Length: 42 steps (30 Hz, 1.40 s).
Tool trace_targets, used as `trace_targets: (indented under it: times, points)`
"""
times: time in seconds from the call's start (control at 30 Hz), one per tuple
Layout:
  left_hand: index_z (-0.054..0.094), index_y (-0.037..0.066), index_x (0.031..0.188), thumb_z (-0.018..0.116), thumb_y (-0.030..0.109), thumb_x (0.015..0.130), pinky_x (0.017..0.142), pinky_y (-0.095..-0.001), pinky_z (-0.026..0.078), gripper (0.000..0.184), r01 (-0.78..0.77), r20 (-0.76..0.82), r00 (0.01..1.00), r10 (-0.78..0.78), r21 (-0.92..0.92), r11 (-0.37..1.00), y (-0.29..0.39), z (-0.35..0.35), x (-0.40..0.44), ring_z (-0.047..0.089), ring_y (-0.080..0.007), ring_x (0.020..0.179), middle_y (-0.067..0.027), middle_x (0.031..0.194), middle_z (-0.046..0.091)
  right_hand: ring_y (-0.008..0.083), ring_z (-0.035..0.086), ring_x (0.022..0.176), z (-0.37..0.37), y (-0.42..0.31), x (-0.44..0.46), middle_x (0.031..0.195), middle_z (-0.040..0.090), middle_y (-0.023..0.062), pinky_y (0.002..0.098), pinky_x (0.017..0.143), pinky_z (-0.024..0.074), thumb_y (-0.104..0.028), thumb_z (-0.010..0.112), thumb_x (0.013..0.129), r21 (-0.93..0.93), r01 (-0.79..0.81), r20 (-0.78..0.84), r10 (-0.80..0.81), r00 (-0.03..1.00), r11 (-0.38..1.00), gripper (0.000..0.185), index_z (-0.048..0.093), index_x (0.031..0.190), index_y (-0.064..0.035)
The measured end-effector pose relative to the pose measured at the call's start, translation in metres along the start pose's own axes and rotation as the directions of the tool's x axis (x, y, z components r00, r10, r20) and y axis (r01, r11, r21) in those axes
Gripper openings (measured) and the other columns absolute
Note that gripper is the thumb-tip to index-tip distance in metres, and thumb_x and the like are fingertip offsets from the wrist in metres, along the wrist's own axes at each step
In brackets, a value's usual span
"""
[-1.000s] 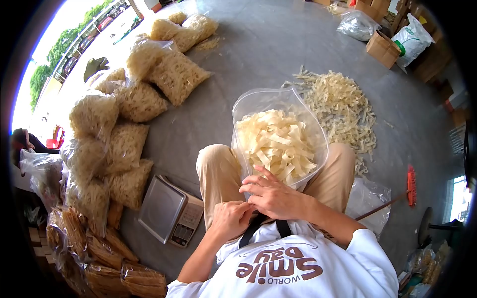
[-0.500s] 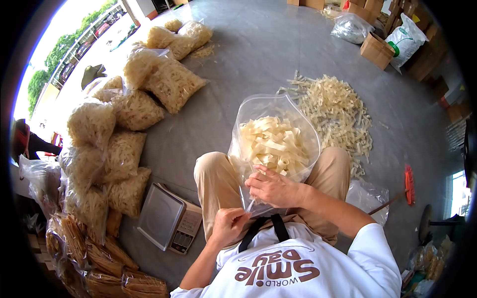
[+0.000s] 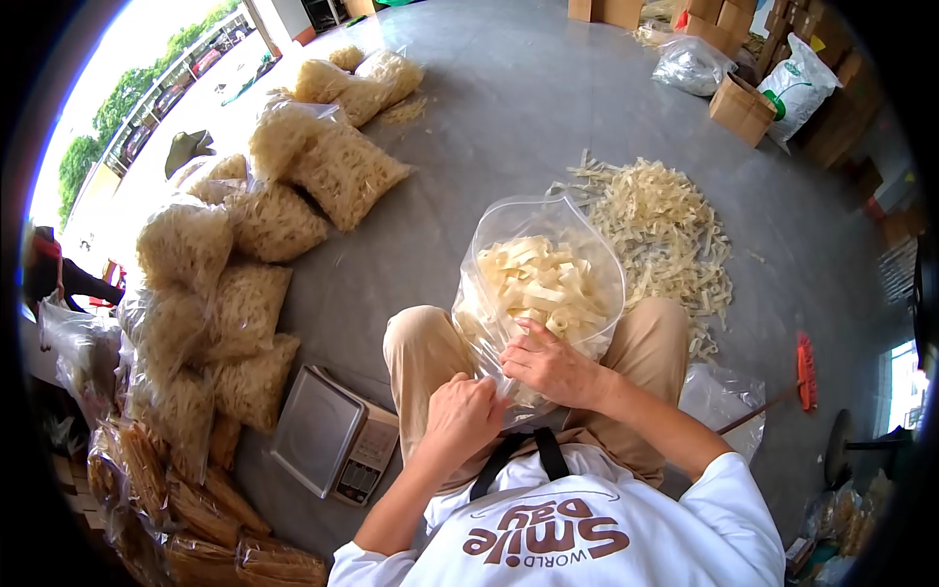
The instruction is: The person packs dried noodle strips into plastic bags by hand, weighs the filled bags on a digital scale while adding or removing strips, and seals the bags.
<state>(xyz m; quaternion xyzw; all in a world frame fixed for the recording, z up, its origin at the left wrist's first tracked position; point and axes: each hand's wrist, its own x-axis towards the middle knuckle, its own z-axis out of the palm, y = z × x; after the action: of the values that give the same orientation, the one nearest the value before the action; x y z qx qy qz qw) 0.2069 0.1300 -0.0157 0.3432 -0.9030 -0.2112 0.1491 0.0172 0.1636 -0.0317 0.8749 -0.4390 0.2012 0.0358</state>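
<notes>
Between my knees stands a clear plastic bag (image 3: 472, 303) with its mouth wide. Pale, flat dried strips (image 3: 543, 284) fill it. My left hand (image 3: 465, 416) is closed on the bag's near left edge, fingers pinched together. Slightly higher and to the right, my right hand (image 3: 553, 367) grips the near rim, with its fingers over the film in front of the strips. The two hands are a small gap apart. A loose heap of similar strips (image 3: 665, 230) lies on the floor beyond my right knee.
A digital scale (image 3: 337, 435) sits left of my knee. Stuffed clear bags (image 3: 342, 176) line the left side, with bundled brown sticks (image 3: 196, 509) nearer me. On the right are a flat plastic bag (image 3: 722, 401), a red-headed brush (image 3: 805, 372) and a cardboard box (image 3: 743, 108).
My left hand has moved up and right, closer to my right hand. My right hand has shifted slightly right and down, and the bag's rim has changed shape a little.
</notes>
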Motion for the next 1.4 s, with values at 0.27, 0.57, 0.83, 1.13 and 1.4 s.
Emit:
trace_targets:
  times: [0.27,0.57,0.83,1.13,1.4]
  points:
    - [0.062,-0.005,0.072,0.062,0.006,0.083,0.041,-0.0277,0.031,0.016,0.181,0.303,0.952,0.043,-0.669,0.721,0.035,0.005,-0.021,0.035,-0.0092,0.042,-0.0067,0.047,0.041,0.0169,0.055,0.099,-0.043,-0.035,-0.039,0.093,0.058,0.0034,0.0413,0.106,0.0332,-0.010,0.056,0.077,0.056,-0.097,-0.004,0.097,0.995,0.994,0.013,0.060,0.089,-0.0067]
    - [0.058,-0.005,0.064,0.064,0.005,0.079,0.042,-0.0331,0.035,0.019,0.092,0.213,0.977,0.027,-0.528,0.844,0.034,0.007,-0.034,0.044,-0.0270,0.039,-0.0154,0.049,0.046,0.0204,0.050,0.111,-0.043,-0.038,-0.036,0.110,0.057,0.0051,0.0459,0.108,0.0267,-0.009,0.060,0.076,0.260,-0.167,0.041,0.162,0.986,0.951,0.016,0.059,0.092,-0.0062]
    - [0.057,-0.001,0.065,0.063,0.005,0.077,0.045,-0.0375,0.039,0.014,0.015,0.123,0.992,0.038,-0.408,0.913,0.034,0.011,-0.052,0.051,-0.0289,0.047,-0.0135,0.053,0.049,0.0224,0.044,0.119,-0.038,-0.040,-0.023,0.116,0.055,0.0040,0.0514,0.111,0.0164,-0.008,0.065,0.072,0.360,-0.035,0.196,-0.039,0.980,0.932,0.015,0.064,0.087,-0.0088]
    - [0.054,0.000,0.063,0.064,0.006,0.077,0.046,-0.0387,0.038,0.018,-0.048,0.004,0.999,0.053,-0.370,0.928,0.016,0.021,-0.063,0.050,-0.0291,0.049,-0.0121,0.053,0.047,0.0206,0.044,0.116,-0.011,-0.024,-0.014,0.107,0.054,0.0034,0.0492,0.111,0.0178,-0.015,0.062,0.079,0.168,0.114,0.209,-0.148,0.967,0.979,0.009,0.063,0.086,-0.0101]
    - [0.057,-0.004,0.066,0.064,0.003,0.079,0.046,-0.0353,0.036,0.016,0.034,0.015,0.999,-0.031,-0.547,0.836,0.015,0.031,-0.070,0.046,-0.0265,0.047,-0.0139,0.055,0.048,0.0194,0.047,0.111,-0.004,-0.010,-0.022,0.104,0.055,0.0030,0.0467,0.111,0.0195,-0.015,0.063,0.080,0.242,0.045,0.166,-0.087,0.982,0.969,0.011,0.060,0.088,-0.0096]
